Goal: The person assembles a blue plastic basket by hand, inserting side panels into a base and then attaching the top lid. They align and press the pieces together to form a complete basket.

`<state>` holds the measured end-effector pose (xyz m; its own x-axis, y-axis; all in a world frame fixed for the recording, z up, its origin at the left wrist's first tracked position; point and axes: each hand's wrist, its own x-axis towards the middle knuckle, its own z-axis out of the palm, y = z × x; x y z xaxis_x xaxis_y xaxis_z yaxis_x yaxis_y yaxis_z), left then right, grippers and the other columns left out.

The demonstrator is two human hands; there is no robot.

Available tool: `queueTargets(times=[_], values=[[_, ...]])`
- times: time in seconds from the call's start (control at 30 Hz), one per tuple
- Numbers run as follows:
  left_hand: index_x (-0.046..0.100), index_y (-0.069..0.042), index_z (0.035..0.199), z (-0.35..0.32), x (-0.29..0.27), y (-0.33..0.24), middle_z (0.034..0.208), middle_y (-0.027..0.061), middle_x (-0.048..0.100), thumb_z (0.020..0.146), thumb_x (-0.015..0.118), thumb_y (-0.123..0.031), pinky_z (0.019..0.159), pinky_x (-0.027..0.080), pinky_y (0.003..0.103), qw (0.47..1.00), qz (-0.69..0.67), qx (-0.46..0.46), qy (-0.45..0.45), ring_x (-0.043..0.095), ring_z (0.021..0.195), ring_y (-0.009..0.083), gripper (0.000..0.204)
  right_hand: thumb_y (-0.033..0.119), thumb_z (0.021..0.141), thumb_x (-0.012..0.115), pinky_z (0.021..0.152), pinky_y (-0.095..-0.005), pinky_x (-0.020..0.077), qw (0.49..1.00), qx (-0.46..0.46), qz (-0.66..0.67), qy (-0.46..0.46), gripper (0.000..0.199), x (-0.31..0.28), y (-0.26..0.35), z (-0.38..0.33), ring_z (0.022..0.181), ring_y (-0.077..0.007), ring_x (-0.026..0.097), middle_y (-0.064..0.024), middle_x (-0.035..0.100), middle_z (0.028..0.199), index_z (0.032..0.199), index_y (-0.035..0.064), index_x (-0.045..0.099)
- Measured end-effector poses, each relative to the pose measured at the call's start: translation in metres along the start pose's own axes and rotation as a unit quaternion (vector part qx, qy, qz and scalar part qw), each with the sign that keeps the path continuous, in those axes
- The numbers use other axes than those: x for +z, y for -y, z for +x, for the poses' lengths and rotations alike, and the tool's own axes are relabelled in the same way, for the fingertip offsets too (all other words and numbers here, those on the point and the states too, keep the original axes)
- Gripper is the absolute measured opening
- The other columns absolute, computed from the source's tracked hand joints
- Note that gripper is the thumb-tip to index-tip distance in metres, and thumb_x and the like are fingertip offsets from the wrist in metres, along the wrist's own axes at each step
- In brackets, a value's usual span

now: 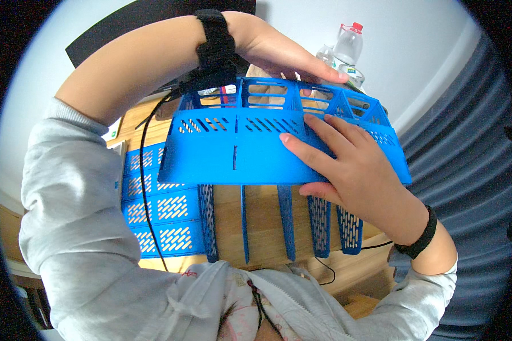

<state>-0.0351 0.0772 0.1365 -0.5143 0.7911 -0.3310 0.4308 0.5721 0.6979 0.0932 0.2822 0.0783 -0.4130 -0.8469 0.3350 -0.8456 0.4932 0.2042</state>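
Note:
A blue plastic file rack (233, 153) with slotted walls and several upright dividers is held up over the wooden desk (267, 210). My left hand (284, 54) reaches over its far top edge and grips that rim, fingers curled on it. My right hand (347, 165) presses flat on the near panel, with the thumb hooked under its lower edge. Both wrists wear black bands, and a black cable (145, 187) hangs from the left one.
Several flat blue slotted panels (159, 210) lie stacked on the desk at the left. A clear water bottle with a red cap (347, 48) stands at the back right by the white wall. A grey ribbed surface (466, 199) fills the right side.

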Motion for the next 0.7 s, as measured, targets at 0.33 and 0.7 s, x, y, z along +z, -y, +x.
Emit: queueTargets(times=[0.33,0.7], values=[[0.030,-0.013,0.150,-0.001,0.008,0.000,0.152,0.0209,0.028,0.077,0.034,-0.086,0.112,0.030,0.048,0.999,0.042,0.028,-0.016,0.029,0.140,0.0379,0.104,0.044,0.080,0.066,0.098,-0.0483,0.0416,1.000,0.005,0.002,0.004,0.066,0.003,-0.002,0.006,0.119,-0.0389,0.049,-0.0180,0.048,0.136,0.140,0.0251,0.046],[0.040,-0.011,0.145,0.001,0.002,-0.004,0.147,0.0246,0.036,0.069,0.039,-0.090,0.112,0.025,0.053,0.980,0.180,0.002,-0.090,0.033,0.137,0.0445,0.110,0.046,0.076,0.072,0.112,-0.0523,0.0235,0.992,0.034,0.093,0.079,0.084,-0.029,-0.017,-0.018,0.134,-0.0379,0.036,-0.0178,0.035,0.148,0.145,0.0134,0.038]])
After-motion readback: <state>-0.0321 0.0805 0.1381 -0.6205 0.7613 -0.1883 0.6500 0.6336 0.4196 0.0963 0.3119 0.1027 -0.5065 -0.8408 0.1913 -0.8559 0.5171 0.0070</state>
